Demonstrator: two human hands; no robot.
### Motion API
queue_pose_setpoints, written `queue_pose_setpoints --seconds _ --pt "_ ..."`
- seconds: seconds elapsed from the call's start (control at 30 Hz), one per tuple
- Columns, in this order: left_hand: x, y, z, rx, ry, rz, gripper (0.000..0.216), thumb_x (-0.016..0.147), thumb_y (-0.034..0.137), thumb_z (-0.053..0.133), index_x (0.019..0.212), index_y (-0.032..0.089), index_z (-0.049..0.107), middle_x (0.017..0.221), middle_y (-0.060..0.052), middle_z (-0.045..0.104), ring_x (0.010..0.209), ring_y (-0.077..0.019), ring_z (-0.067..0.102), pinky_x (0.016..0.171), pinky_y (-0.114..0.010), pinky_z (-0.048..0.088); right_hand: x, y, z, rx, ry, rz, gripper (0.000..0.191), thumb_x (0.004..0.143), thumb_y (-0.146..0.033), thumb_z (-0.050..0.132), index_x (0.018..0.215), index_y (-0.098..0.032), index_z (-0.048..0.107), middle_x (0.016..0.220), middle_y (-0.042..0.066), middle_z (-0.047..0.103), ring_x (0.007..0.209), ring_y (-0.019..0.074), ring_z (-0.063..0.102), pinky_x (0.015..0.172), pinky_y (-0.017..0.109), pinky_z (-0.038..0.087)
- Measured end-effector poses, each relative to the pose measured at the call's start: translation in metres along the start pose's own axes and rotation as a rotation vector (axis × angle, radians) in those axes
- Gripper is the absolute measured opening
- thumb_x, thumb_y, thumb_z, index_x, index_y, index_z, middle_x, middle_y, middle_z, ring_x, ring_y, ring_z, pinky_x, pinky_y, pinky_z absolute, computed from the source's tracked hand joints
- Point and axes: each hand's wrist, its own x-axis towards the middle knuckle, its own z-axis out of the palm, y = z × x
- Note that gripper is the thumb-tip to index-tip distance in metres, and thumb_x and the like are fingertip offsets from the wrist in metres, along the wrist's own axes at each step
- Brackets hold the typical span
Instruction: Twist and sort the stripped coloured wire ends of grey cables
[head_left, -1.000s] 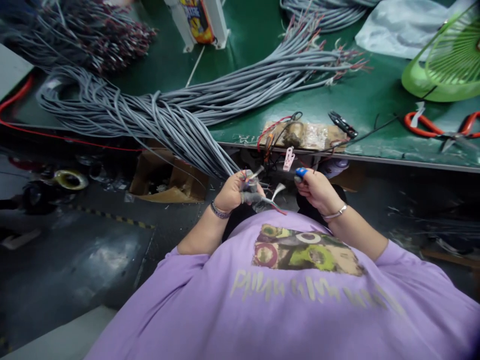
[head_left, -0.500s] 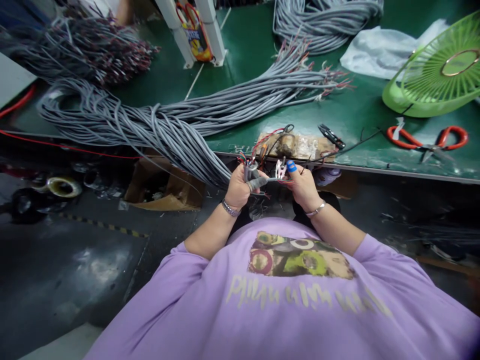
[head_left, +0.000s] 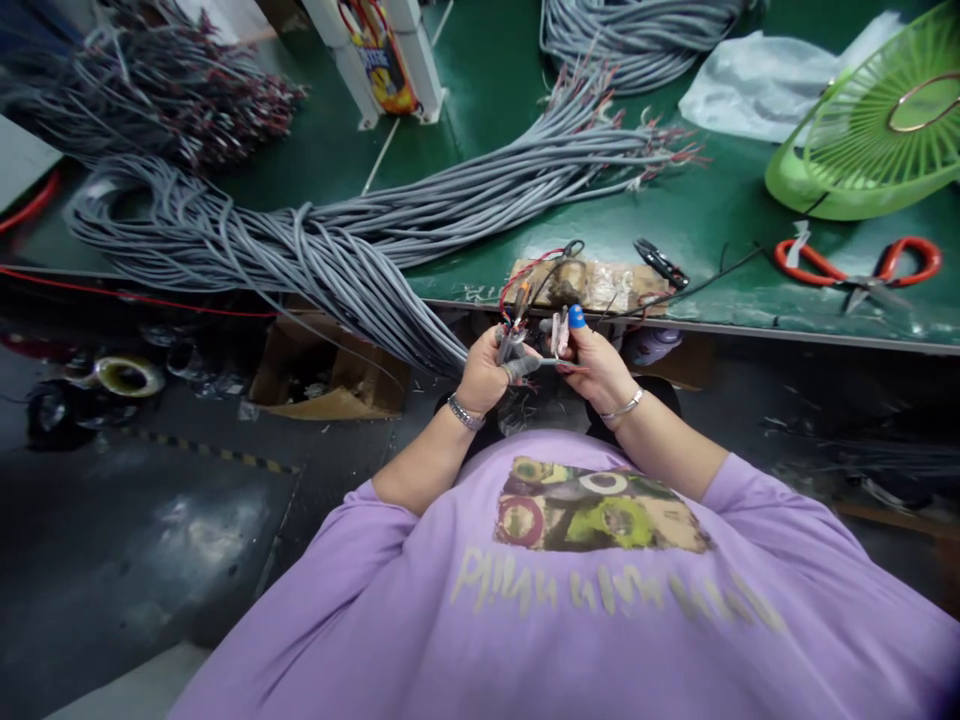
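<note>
Just off the six o'clock edge of the green tabletop [head_left: 712, 215], the left hand [head_left: 482, 376] is closed around a grey sheathed cable end [head_left: 523, 366] while the right hand [head_left: 598, 366] pinches its thin coloured wires [head_left: 561, 363], apparently separating them, which calls for steady, fine fingertip work.

Grey cables [head_left: 352, 250] matt plastic sheath; green tabletop [head_left: 712, 220] smooth; scissors [head_left: 855, 270] glossy red plastic handles.

The cable bundle [head_left: 352, 245] lies on the worktop [head_left: 720, 210] and hangs over its front edge. Right of the bundle sit the scissors [head_left: 855, 270] and, farther back, the fan [head_left: 862, 140]. A box [head_left: 315, 375] lies under the bundle, on the floor [head_left: 150, 520].
</note>
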Motion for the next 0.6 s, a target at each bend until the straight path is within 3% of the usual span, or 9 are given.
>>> queue_pose_setpoints --seconds 0.3,0.6 --pt "0.002 -0.003 0.000 0.029 0.006 -0.018 0.054 0.051 0.040 0.096 0.076 0.016 0.055 0.067 0.004 0.071 0.037 -0.0038 0.048 0.036 -0.018 0.036 0.001 0.002 -0.003 0.073 -0.014 0.044 0.057 0.071 -0.072 0.075 0.077 -0.017 0.059 0.057 -0.004 0.055 0.042 0.0029 0.038 0.037 0.019 0.020" --pt "0.001 0.008 -0.006 0.046 -0.122 -0.035 0.050 0.053 0.041 0.095 0.077 0.015 0.060 0.064 0.001 0.070 0.038 -0.0053 0.048 0.036 -0.020 0.032 -0.003 0.011 -0.016 0.049 -0.043 0.145 0.064 0.074 -0.082 0.062 0.074 -0.019 0.055 0.058 -0.003 0.054 0.038 0.0036 0.031 0.034 0.018 0.011"
